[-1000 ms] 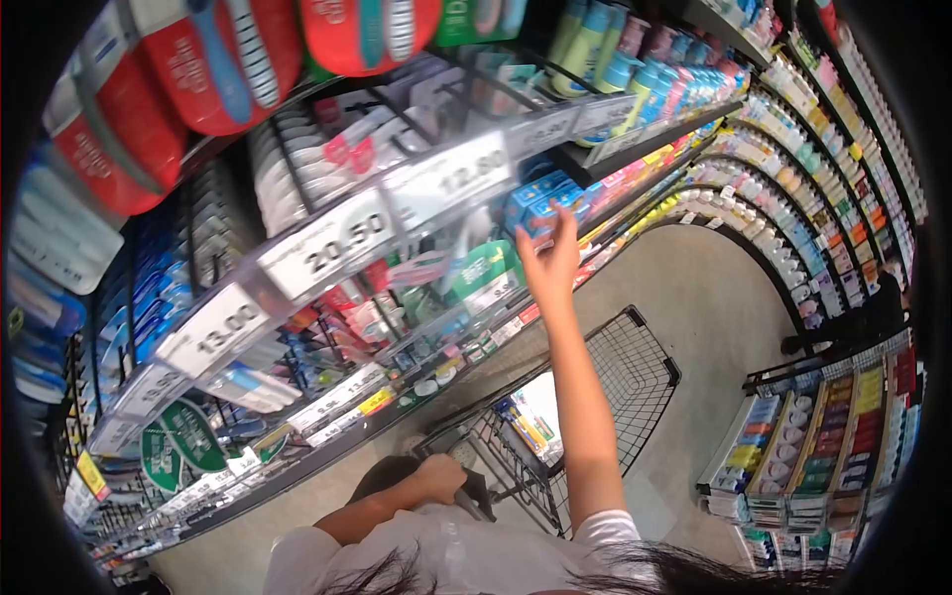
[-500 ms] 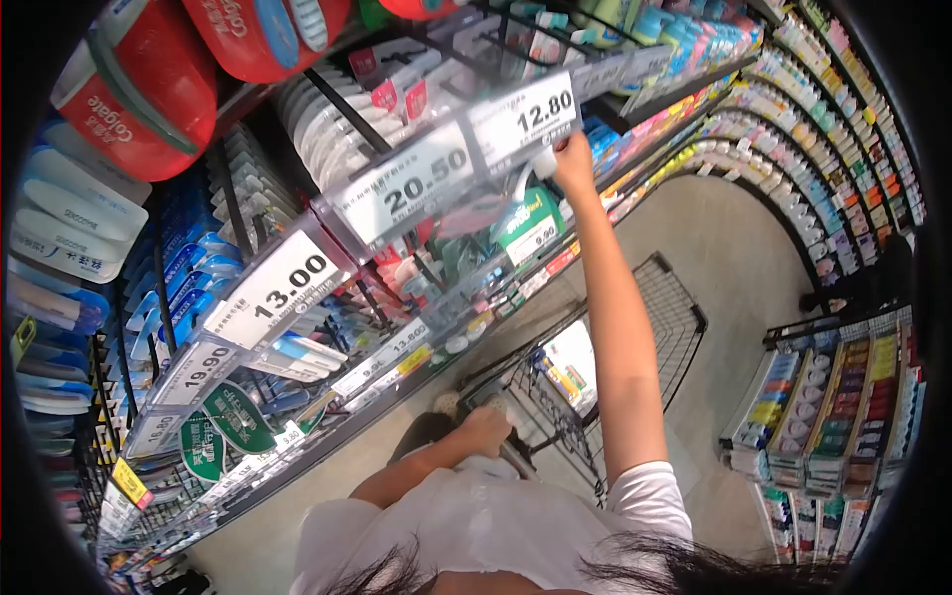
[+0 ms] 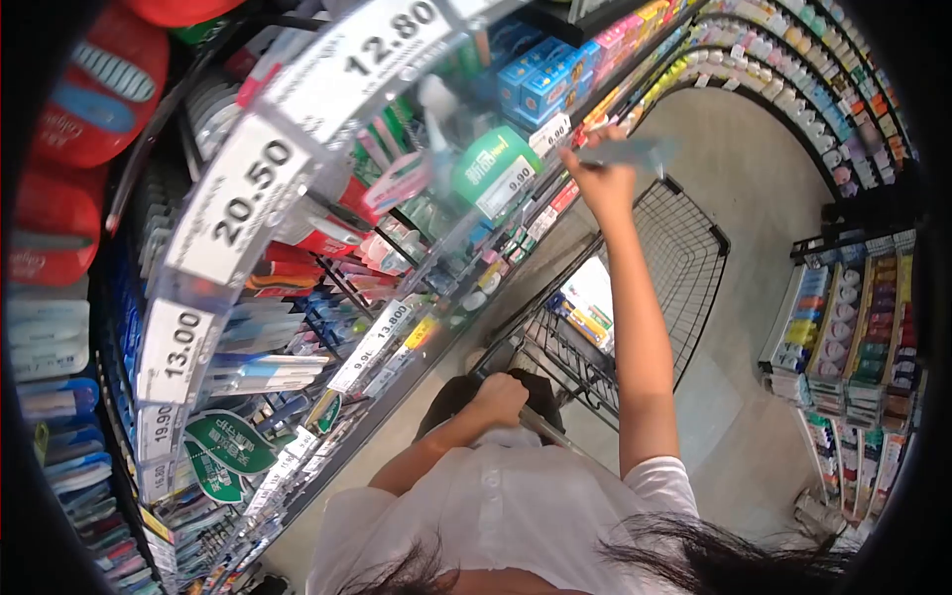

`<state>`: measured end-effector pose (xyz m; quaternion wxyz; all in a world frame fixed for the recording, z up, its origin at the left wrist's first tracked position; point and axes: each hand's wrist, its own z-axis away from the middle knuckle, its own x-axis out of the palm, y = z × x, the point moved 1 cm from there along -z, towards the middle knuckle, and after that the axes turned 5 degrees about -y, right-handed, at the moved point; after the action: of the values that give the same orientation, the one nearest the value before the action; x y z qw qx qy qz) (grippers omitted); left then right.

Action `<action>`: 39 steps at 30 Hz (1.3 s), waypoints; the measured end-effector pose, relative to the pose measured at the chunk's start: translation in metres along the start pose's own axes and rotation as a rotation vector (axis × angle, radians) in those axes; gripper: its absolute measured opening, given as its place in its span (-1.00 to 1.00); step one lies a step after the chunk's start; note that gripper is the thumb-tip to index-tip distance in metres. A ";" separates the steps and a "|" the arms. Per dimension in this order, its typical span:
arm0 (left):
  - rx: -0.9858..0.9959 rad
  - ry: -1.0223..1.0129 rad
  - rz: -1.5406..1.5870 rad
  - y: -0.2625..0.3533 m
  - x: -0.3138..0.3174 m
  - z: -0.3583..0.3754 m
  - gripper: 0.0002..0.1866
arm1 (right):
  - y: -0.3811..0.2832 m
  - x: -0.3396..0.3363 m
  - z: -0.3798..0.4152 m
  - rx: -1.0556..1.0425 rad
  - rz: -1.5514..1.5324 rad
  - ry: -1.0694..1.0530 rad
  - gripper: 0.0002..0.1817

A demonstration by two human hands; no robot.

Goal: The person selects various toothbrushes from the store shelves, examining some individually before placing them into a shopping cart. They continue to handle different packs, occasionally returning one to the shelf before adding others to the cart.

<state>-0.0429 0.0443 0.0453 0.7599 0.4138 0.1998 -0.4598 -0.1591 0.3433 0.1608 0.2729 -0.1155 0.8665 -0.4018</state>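
Observation:
My right hand (image 3: 605,183) is stretched out at upper centre, closed on a motion-smeared, partly see-through package (image 3: 635,157) whose label I cannot make out. It is beside the shelf edge, near a small price tag. My left hand (image 3: 499,399) is closed on the dark handle bar of the shopping cart (image 3: 684,260), close to my body. Inside the cart lies a white package with yellow and blue print (image 3: 592,297). Left of my right hand, a green sign (image 3: 496,165) stands over a 9.90 tag.
Shelves of toothbrushes with large price tags (image 3: 238,198) fill the left side. Blue boxes (image 3: 543,79) sit at upper centre. A stocked display rack (image 3: 853,337) stands at the right, and curved shelves (image 3: 793,89) line the upper right.
My right hand has moved from the 12.80 tag to the right and slightly down, and the package now shows in it. The view has shifted, and the big price tags are further left.

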 end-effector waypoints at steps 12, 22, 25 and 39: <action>-0.062 -0.203 0.049 -0.006 0.014 -0.019 -0.77 | 0.272 -0.129 0.370 1.054 0.763 -0.395 -0.44; -0.059 -0.153 0.027 -0.008 0.022 -0.024 -0.69 | 0.367 -0.083 0.386 1.121 0.955 -0.856 -0.77; -0.050 -0.069 0.048 -0.006 0.025 -0.025 -0.69 | 0.404 -0.059 0.394 1.098 0.969 -0.848 -0.79; -0.110 -0.095 -0.016 0.002 0.013 -0.036 -0.71 | 0.446 -0.042 0.420 1.075 0.889 -0.816 -0.69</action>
<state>-0.0319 0.0674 0.0167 0.7865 0.3476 0.1918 -0.4731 0.1216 0.3850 -0.3836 0.7201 0.2495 0.3518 -0.5436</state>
